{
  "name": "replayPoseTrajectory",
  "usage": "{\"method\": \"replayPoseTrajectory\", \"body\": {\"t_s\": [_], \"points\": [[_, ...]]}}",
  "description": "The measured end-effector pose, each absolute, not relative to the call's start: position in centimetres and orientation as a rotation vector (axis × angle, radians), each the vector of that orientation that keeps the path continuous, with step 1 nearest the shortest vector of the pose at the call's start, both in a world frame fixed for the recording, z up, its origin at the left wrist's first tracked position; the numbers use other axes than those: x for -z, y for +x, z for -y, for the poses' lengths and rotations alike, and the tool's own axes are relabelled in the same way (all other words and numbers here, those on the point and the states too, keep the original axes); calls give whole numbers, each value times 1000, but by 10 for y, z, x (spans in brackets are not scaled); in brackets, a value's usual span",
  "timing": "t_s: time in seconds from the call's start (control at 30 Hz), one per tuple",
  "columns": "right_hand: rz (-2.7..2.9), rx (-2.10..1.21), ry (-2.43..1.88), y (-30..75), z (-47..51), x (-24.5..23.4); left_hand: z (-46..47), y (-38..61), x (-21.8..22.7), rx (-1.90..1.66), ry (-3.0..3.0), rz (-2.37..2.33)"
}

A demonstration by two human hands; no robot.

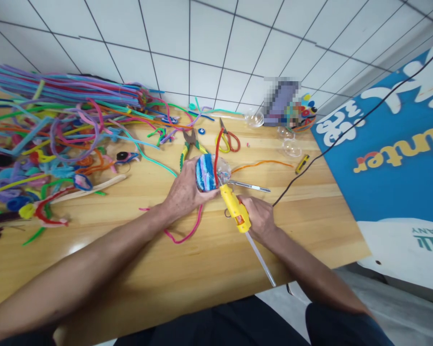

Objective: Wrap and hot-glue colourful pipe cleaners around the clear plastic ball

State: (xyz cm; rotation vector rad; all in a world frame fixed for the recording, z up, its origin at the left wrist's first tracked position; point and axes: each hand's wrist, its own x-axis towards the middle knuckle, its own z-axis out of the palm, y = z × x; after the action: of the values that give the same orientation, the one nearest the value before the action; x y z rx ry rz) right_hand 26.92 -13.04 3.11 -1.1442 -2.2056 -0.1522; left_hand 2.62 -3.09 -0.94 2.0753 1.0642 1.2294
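My left hand (187,185) is closed around a clear plastic ball (224,168), whose left part is covered with blue, purple and white pipe cleaner strips (205,173). A red pipe cleaner (217,158) runs along the edge of the covered part, its free end sticking up. In my right hand (258,216) is a yellow hot glue gun (235,206), its nozzle touching or very near the ball beside the red strip. A clear glue stick (261,259) juts from the gun's back. Silver tweezers (250,186) lie just right of the ball.
Pliers (189,139) and scissors (231,139) lie beyond the ball. Loose pipe cleaners (75,129) heap up at left, a bundle (68,91) behind them. Clear plastic balls (254,117) and a yellow cutter (302,164) are at right. A black cord (332,144) crosses the table's right side.
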Motion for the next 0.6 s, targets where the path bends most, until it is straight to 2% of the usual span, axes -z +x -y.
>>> {"method": "replayPoseTrajectory", "body": {"t_s": [0.6], "points": [[2178,186,-1135,266,131,-27,32,28,12,-1239,2039,-1104]]}}
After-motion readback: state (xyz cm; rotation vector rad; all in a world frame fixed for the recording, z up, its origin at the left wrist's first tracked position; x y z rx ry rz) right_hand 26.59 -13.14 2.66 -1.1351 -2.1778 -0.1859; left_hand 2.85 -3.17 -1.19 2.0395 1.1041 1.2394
